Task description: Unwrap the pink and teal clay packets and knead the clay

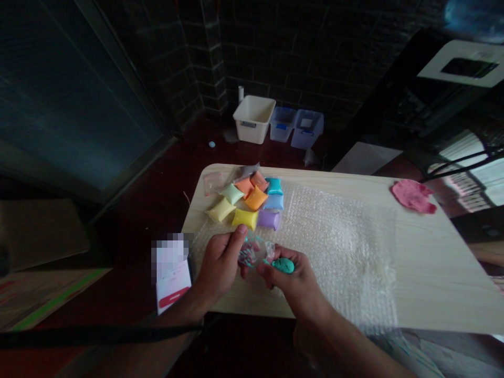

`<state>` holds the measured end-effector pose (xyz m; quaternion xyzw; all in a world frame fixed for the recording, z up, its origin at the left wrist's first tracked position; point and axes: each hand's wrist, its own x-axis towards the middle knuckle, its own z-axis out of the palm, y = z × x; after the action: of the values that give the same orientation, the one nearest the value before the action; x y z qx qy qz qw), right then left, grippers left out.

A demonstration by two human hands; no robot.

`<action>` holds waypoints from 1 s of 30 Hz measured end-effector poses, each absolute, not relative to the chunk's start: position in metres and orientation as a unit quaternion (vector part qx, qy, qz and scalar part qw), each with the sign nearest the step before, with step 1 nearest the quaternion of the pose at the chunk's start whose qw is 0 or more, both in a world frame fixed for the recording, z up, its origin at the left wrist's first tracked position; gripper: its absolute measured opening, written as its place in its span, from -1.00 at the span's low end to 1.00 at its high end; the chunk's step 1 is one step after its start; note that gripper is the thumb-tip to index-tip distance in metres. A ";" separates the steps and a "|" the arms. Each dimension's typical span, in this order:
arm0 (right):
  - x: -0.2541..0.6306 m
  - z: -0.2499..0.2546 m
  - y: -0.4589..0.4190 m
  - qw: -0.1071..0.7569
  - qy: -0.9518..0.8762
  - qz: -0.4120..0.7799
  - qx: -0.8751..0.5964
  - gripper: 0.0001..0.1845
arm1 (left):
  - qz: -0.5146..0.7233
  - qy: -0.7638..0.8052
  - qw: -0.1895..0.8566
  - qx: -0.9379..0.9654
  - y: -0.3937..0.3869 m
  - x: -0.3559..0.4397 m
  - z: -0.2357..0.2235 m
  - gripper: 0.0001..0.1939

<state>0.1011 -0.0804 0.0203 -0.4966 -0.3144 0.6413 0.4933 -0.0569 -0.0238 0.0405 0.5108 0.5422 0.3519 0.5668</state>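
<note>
Above the near edge of the table, my left hand (pixel 221 258) pinches a clear plastic bag (pixel 255 251) with teal smears inside it. My right hand (pixel 299 278) is closed around a lump of teal modelling clay (pixel 284 265), its fingers close against the bag's right end. Just beyond my hands lies a cluster of puffy clay packets, among them a yellow packet (pixel 244 219), a purple packet (pixel 269 220), an orange packet (pixel 255 198) and a pale green packet (pixel 231 193). Under and beside my hands, bubble wrap (pixel 338 247) is spread out.
A flattened pink piece (pixel 413 196) rests on the right part of the wooden table (pixel 437 268). Left of the table is a lit phone-like screen (pixel 171 278). On the floor behind stand a cream bin (pixel 254 123) and two clear boxes. Cardboard (pixel 43 231) is at far left.
</note>
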 end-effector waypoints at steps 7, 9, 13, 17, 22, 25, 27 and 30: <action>0.100 0.022 -0.078 0.505 -0.309 0.653 -0.472 -0.68 | 0.346 0.547 0.571 0.506 -0.025 -0.054 0.043 -0.38; 0.098 0.022 -0.078 0.502 -0.302 0.674 -0.450 -0.71 | 0.342 0.546 0.575 0.505 -0.026 -0.052 0.043 -0.37; 0.094 0.023 -0.080 0.511 -0.283 0.700 -0.410 -0.74 | 0.346 0.534 0.583 0.506 -0.029 -0.051 0.044 -0.36; 0.093 0.028 -0.085 0.522 -0.258 0.711 -0.394 -0.74 | 0.355 0.525 0.592 0.497 -0.031 -0.054 0.050 -0.38; 0.093 0.048 -0.094 0.536 -0.242 0.698 -0.409 -0.78 | 0.380 0.510 0.592 0.494 -0.036 -0.055 0.061 -0.40; 0.092 0.062 -0.098 0.551 -0.229 0.695 -0.401 -0.79 | 0.389 0.498 0.600 0.491 -0.042 -0.054 0.066 -0.41; 0.092 0.067 -0.101 0.566 -0.214 0.689 -0.399 -0.80 | 0.395 0.463 0.639 0.471 -0.048 -0.052 0.069 -0.42; 0.094 0.070 -0.103 0.586 -0.192 0.676 -0.404 -0.81 | 0.380 0.364 0.733 0.431 -0.057 -0.048 0.072 -0.48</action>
<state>0.0937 -0.1029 0.0701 -0.4039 -0.1922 0.6759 0.5857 -0.0481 -0.0572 0.0719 0.4306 0.3638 0.3803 0.7332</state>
